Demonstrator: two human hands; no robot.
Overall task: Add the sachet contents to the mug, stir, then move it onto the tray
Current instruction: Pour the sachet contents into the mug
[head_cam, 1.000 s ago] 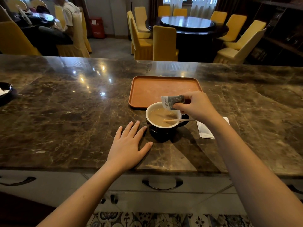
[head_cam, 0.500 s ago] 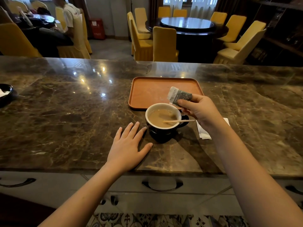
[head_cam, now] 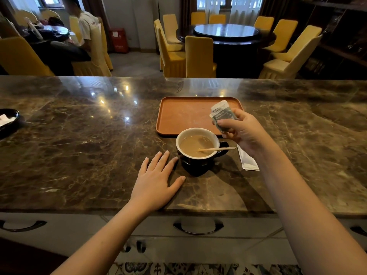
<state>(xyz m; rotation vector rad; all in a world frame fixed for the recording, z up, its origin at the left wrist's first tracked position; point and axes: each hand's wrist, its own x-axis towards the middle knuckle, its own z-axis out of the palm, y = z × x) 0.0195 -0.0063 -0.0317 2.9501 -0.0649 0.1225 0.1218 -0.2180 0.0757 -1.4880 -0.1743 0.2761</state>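
A dark mug (head_cam: 198, 165) with a white inside holds milky brown coffee and stands on the marble counter. A wooden stir stick (head_cam: 217, 149) lies across its rim, one end in the drink. Just behind the mug sits an orange tray (head_cam: 182, 116), with nothing on it. My right hand (head_cam: 244, 132) holds a small grey and white sachet (head_cam: 222, 114) upright, to the right of the mug and over the tray's near right corner. My left hand (head_cam: 156, 181) rests flat on the counter, fingers apart, just left of the mug.
A white folded paper wrapper (head_cam: 247, 161) lies on the counter under my right wrist. A black dish (head_cam: 9, 120) sits at the far left edge. Behind the counter are yellow chairs, round tables and a seated person. Drawer handles run below the counter's front edge.
My right hand has lifted the sachet from over the mug and swung it up and to the right, turning it upright. My left hand and the mug have stayed put.
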